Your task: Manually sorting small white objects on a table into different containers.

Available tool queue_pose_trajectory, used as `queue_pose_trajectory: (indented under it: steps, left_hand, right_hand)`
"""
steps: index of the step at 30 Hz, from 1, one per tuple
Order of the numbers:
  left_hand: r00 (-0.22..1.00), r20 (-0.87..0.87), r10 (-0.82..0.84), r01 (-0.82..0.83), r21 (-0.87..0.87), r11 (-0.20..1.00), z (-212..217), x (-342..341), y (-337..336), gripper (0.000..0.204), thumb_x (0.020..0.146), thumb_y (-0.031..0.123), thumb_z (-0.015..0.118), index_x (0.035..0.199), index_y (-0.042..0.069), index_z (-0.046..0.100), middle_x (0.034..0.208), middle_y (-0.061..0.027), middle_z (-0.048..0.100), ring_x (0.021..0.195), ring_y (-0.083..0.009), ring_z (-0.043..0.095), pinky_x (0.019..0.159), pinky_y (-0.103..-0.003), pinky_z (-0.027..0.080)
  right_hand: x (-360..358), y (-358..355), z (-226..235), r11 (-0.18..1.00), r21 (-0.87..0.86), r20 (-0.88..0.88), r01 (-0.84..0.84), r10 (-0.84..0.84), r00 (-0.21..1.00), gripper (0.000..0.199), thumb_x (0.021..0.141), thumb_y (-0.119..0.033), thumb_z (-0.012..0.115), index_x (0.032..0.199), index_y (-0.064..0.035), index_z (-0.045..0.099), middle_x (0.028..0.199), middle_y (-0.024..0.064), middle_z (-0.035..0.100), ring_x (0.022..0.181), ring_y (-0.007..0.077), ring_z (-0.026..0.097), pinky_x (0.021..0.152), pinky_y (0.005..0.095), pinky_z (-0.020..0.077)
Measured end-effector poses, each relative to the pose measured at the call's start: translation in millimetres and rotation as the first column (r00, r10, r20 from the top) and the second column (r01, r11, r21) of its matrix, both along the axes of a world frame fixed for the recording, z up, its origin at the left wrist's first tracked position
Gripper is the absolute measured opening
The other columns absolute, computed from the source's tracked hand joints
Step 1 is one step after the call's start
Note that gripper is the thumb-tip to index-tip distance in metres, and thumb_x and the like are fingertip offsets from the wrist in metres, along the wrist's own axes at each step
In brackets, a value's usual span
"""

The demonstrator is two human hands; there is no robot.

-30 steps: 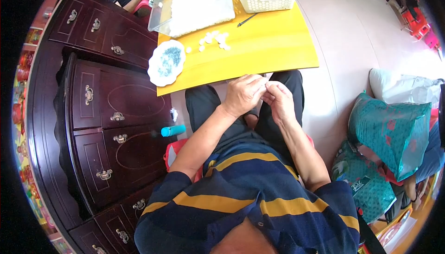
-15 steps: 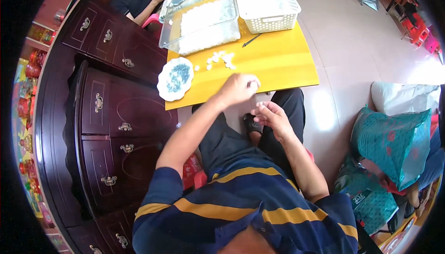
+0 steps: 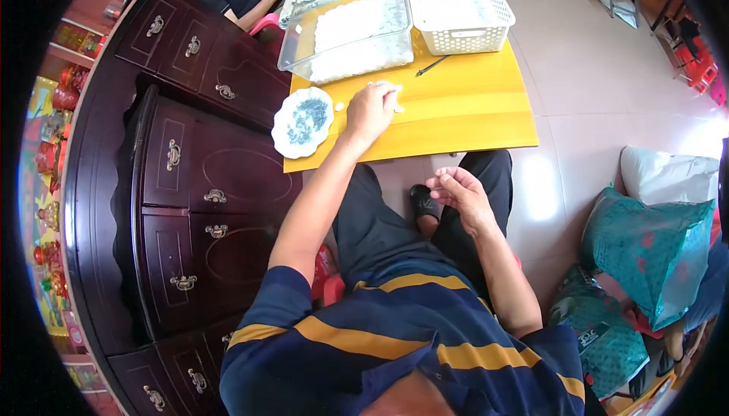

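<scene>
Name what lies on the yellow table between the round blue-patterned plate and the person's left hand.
In the head view, one small white piece lies between the plate and the left hand.

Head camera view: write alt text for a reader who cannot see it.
Seen from above, a seated person in a striped shirt reaches the left hand to small white pieces on a yellow table, while the right hand hovers over the lap. A patterned plate, a clear tray and a white basket sit on the table, beside a dark wooden cabinet.
</scene>
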State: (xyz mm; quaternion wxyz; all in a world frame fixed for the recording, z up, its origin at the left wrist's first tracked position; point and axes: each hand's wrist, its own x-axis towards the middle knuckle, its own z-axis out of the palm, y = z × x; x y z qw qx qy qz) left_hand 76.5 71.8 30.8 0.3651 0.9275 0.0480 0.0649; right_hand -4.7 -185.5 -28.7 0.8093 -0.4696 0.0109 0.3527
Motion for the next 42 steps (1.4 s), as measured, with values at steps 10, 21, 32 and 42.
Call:
queue_pose_trajectory:
  steps: [10, 21, 32, 42]
  left_hand:
    - [0.97, 0.242, -0.011, -0.086, 0.387, 0.918, -33.6, -26.9, 2.8, 0.019, 0.089, 0.014, 0.064, 0.107, 0.015, 0.069, 0.107, -0.0125, 0.069, 0.095, -0.0354, 0.066, 0.078, -0.045, 0.055]
    - [0.939, 0.344, 0.016, -0.165, 0.406, 0.899, -32.8, 18.7, 30.0, 0.018, 0.091, 0.015, 0.064, 0.107, 0.013, 0.072, 0.099, -0.0108, 0.068, 0.091, -0.033, 0.067, 0.077, -0.045, 0.054]
    - [0.972, 0.215, -0.1, -0.028, 0.525, 0.85, -45.5, 56.3, 58.7, 0.009, 0.085, 0.018, 0.069, 0.089, 0.016, 0.076, 0.093, -0.008, 0.066, 0.088, -0.0306, 0.067, 0.073, -0.044, 0.055]
    - [0.953, 0.107, -0.283, 0.133, 0.692, 0.709, -38.2, 66.1, 60.2, 0.014, 0.086, 0.013, 0.056, 0.077, 0.01, 0.066, 0.091, -0.0113, 0.066, 0.083, -0.0325, 0.068, 0.07, -0.046, 0.055]
  right_hand:
    - [-0.5, 0.5, -4.4, 1.0, 0.023, 0.008, 0.0, 0.0, 1.0, 0.015, 0.103, -0.021, 0.059, 0.11, -0.0095, 0.065, 0.102, 0.005, 0.073, 0.085, 0.0105, 0.069, 0.079, 0.0252, 0.0546]
    - [0.2, 1.1, -10.6, 1.0, 0.021, 0.001, 0.004, -0.004, 1.0, 0.016, 0.102, -0.019, 0.06, 0.112, -0.0077, 0.064, 0.102, 0.0059, 0.073, 0.084, 0.0114, 0.068, 0.078, 0.0256, 0.0543]
    - [2.4, -3.0, -6.3, 1.0, 0.014, 0.017, 0.015, -0.015, 1.0, 0.015, 0.103, -0.02, 0.059, 0.11, -0.009, 0.065, 0.102, 0.0049, 0.073, 0.085, 0.0116, 0.069, 0.081, 0.0268, 0.0552]
    - [2.4, -2.1, -8.3, 1.0, 0.017, 0.031, 0.005, -0.006, 0.999, 0.015, 0.102, -0.02, 0.059, 0.111, -0.0086, 0.064, 0.102, 0.0051, 0.073, 0.085, 0.0113, 0.069, 0.082, 0.027, 0.0547]
